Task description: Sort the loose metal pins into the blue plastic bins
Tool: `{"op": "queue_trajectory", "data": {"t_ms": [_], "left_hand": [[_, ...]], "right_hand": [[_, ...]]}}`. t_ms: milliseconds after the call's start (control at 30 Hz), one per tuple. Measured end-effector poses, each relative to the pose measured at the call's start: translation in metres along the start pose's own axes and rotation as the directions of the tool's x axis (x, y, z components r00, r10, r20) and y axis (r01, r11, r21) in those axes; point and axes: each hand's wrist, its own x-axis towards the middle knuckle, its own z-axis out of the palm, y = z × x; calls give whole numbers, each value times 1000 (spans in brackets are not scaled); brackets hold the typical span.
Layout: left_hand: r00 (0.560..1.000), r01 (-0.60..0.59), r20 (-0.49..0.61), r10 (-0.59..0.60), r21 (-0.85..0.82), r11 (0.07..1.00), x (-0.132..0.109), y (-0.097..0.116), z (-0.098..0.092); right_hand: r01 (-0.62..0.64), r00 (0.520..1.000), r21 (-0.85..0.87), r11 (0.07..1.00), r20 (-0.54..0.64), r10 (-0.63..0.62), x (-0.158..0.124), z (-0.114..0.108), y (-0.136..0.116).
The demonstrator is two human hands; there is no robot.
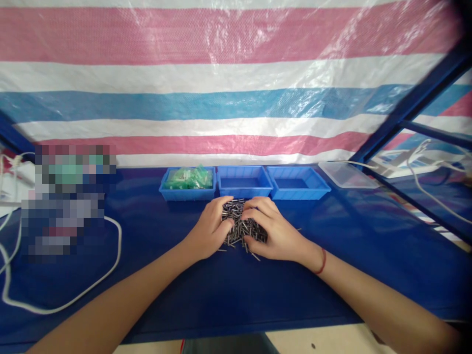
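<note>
A heap of small, thin metal pins (238,222) lies on the blue tabletop, too small to tell whether they are nails or screws. From the left, my left hand (212,226) curves around the heap, its thumb and fingers apart and touching the edge. My right hand (275,230) arches over the right side, fingers spread and fingertips on the pins. Part of the heap is hidden under both hands. A few loose pins (255,256) stick out at the near side.
Behind the heap stand three blue bins in a row: the left bin (161,191) has green plastic bags (190,177) inside, beside the middle bin (245,189) and right bin (300,192). A clear lid (348,175) lies farther right. A white cable (120,241) loops across the left.
</note>
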Motion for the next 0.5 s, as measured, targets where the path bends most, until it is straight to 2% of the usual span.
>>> {"op": "queue_trajectory", "data": {"t_ms": [100,333,500], "left_hand": [[995,66,-68,-73,-93,993,1,-1,1],[990,38,-131,-50,-91,995,-1,-3,4],[987,45,-147,-63,-118,992,0,-6,3]], "right_hand": [[40,999,-41,998,38,-38,0,2,-3],[48,992,-77,996,123,-39,6,11,-13],[68,976,-93,993,212,-47,19,3,-18]]}}
